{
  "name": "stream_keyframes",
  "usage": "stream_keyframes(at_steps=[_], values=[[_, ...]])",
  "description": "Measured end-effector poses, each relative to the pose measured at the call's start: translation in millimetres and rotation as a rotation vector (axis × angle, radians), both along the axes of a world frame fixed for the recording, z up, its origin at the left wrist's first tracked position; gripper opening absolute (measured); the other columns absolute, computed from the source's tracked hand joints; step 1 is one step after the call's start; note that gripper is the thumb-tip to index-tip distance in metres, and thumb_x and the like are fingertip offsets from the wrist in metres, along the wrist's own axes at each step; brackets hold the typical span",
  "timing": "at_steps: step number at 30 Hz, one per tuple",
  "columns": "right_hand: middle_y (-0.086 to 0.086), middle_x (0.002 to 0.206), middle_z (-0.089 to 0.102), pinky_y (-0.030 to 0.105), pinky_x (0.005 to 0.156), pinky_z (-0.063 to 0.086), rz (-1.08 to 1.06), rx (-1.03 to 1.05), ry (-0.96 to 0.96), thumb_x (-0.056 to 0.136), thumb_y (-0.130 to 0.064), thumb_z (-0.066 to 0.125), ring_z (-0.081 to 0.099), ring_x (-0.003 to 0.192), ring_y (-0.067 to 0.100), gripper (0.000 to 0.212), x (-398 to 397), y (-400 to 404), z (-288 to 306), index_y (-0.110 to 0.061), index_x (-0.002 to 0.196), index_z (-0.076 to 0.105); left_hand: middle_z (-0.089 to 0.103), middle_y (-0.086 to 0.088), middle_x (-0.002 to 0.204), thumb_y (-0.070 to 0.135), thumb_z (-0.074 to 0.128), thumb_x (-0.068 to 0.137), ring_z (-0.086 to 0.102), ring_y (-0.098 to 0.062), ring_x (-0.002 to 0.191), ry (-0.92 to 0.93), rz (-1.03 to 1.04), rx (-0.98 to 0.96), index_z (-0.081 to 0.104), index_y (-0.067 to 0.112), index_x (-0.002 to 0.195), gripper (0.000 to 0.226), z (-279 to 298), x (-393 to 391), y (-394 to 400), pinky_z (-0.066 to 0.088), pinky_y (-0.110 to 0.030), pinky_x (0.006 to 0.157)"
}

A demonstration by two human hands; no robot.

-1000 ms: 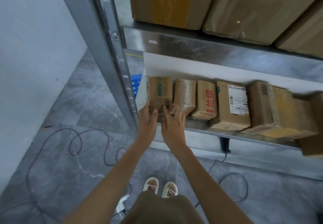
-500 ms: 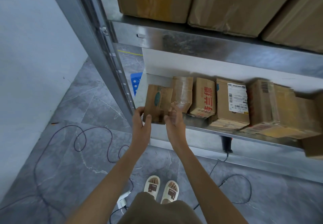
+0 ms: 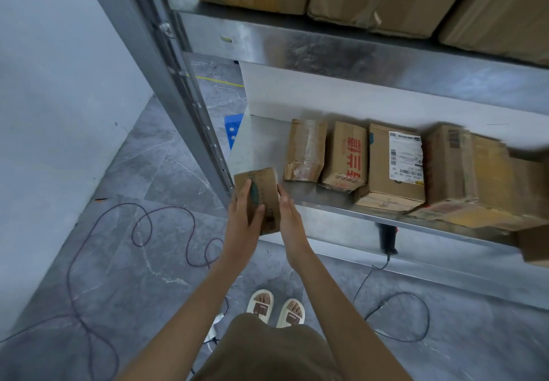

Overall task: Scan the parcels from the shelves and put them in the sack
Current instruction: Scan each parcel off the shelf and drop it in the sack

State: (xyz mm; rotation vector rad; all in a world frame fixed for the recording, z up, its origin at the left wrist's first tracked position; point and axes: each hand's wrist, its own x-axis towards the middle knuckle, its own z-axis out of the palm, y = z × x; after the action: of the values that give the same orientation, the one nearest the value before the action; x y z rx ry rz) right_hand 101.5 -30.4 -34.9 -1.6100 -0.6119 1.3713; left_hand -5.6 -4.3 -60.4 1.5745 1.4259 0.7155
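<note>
Hands clasp a small cardboard parcel (image 3: pixel 261 199) just off the metal shelf (image 3: pixel 326 202) edge: left hand (image 3: pixel 242 217) gripping its face, right hand (image 3: pixel 289 217) flat at three o'clock; more parcels (image 3: pixel 341 158) at two o'clock.

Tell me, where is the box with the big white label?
In the head view, the box with the white label stands on the lower shelf, right of centre, between the box with red writing and a bigger brown box.

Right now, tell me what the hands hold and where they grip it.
A small cardboard parcel: the left hand grips its left side and front face, the right hand presses its right side.
</note>
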Motion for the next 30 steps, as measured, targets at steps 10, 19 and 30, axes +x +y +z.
stream_keyframes(at_steps=[10, 19, 30], values=[[0.001, 0.137, 0.054, 0.02, 0.087, 0.055, 0.062, 0.054, -0.003, 0.088, -0.031, 0.076, 0.057, 0.118, 0.012, 0.063, -1, -20, 11, -0.035, 0.14, 0.041, 0.058, 0.041, 0.114, 0.019, 0.06, 0.099, 0.06, 0.017, 0.103, -0.392, 0.192, -0.182, 0.044, 0.035, 0.143, 0.049, 35, -23, -18, 0.056, -0.019, 0.083], [-0.006, 0.142, 0.046, 0.027, 0.092, 0.056, -0.126, 0.228, 0.041, 0.091, -0.04, 0.069, 0.053, 0.128, 0.008, 0.071, -16, -32, 20, -0.046, 0.151, 0.033, 0.07, 0.002, 0.126, 0.026, 0.053, 0.101, 0.07, -0.015, 0.11, -0.556, 0.116, -0.33, 0.055, 0.029, 0.14, 0.039, 58, -37, -6, 0.06, -0.031, 0.084], [-0.004, 0.145, 0.055, 0.042, 0.102, 0.053, -0.478, 0.168, 0.012, 0.089, -0.057, 0.059, 0.058, 0.128, 0.014, 0.056, 0, -77, 13, -0.05, 0.143, 0.045, 0.046, 0.02, 0.147, 0.043, 0.048, 0.102, 0.048, -0.002, 0.134, -0.319, -0.312, -0.215, 0.035, 0.048, 0.145, 0.046, 27, 10, -26, 0.046, -0.038, 0.11]])
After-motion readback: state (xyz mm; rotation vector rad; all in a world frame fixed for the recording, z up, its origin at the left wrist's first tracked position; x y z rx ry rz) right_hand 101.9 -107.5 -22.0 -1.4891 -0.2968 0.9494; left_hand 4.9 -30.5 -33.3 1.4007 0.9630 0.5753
